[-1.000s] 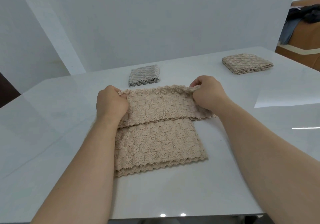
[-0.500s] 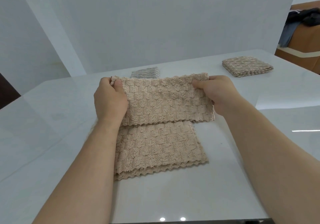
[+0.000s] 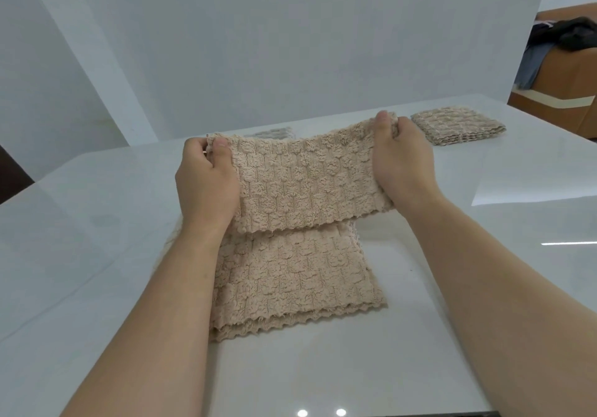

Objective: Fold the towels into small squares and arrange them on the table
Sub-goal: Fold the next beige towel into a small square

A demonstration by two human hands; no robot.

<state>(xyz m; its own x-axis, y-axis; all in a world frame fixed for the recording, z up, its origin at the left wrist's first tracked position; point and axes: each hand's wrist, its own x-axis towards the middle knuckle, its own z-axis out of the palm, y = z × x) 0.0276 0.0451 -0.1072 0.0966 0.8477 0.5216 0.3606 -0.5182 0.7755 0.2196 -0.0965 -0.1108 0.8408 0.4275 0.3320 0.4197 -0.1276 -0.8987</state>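
Observation:
A beige textured towel (image 3: 300, 268) lies on the white table (image 3: 97, 255) in front of me, its near half flat on the surface. Its far half is lifted and doubled back toward me. My left hand (image 3: 206, 184) pinches the raised fold at its left corner, thumb on top. My right hand (image 3: 400, 161) pinches the right corner the same way. A folded beige towel (image 3: 458, 127) rests at the far right of the table. A folded grey towel (image 3: 271, 133) peeks out just behind the raised fold, mostly hidden by it.
A white wall panel (image 3: 290, 45) stands right behind the table's far edge. At the right, beyond the table, an orange-brown sofa (image 3: 575, 77) carries dark clothes. The table's near edge runs along the bottom of the view.
Both hands have lifted the towel's far fold up off the table and pulled it toward me. The raised fold now hides most of the grey towel behind it.

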